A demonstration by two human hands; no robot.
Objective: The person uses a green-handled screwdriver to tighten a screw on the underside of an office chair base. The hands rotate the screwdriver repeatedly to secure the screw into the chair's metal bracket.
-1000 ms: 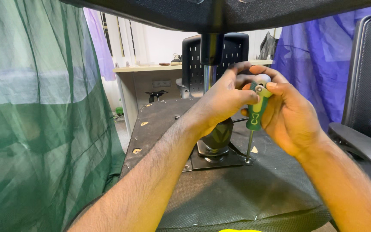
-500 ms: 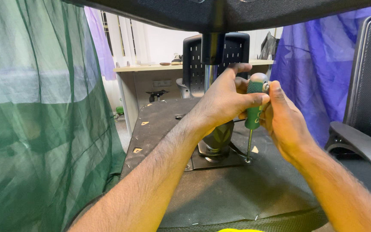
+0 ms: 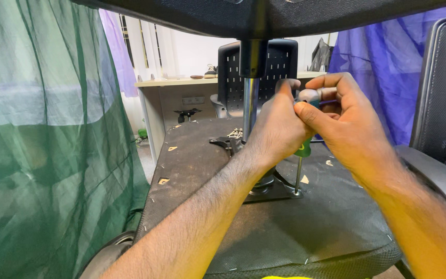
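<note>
**Two hands kept on one screwdriver, grip reshuffled**

The green-handled screwdriver [image 3: 302,147] was held upright over the upturned chair seat [image 3: 192,155], its tip set down at the edge of the metal mounting plate [image 3: 280,192] beside the chrome column [image 3: 250,103]. The left hand [image 3: 277,132] was wrapped around the handle, so fully closed on it. The right hand [image 3: 344,124] was pinched over the grey cap at the top, fingers curled tight. Compared with half a second earlier, the right hand was shifted up and over the handle's end, where before it was cupped lower along the side. The shaft was kept at the same spot on the plate. A green net curtain [image 3: 42,144] was hung on the left.
</note>
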